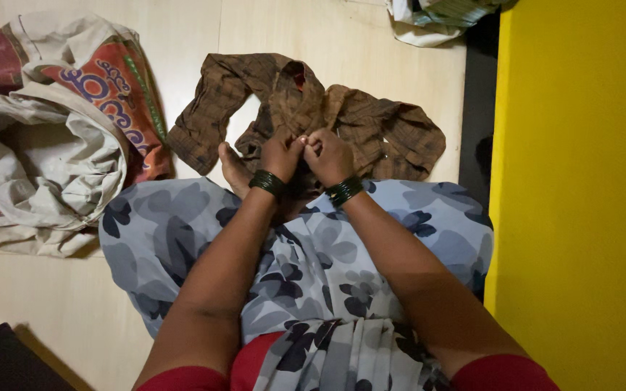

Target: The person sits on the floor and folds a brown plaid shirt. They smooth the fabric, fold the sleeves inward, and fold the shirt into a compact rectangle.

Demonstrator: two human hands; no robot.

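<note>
A brown checked shirt lies spread on the pale floor in front of my knees, one sleeve stretched out to the left. My left hand and my right hand are side by side at the shirt's near edge, both closed on its fabric with the fingertips pinched together. Each wrist wears dark green bangles. I sit cross-legged in a grey floral garment, and one bare foot pokes out just left of my left hand.
A large crumpled sack, white with red and blue print, lies open at the left. Another cloth bundle sits at the top edge. A yellow wall bounds the right side. A dark object fills the bottom left corner.
</note>
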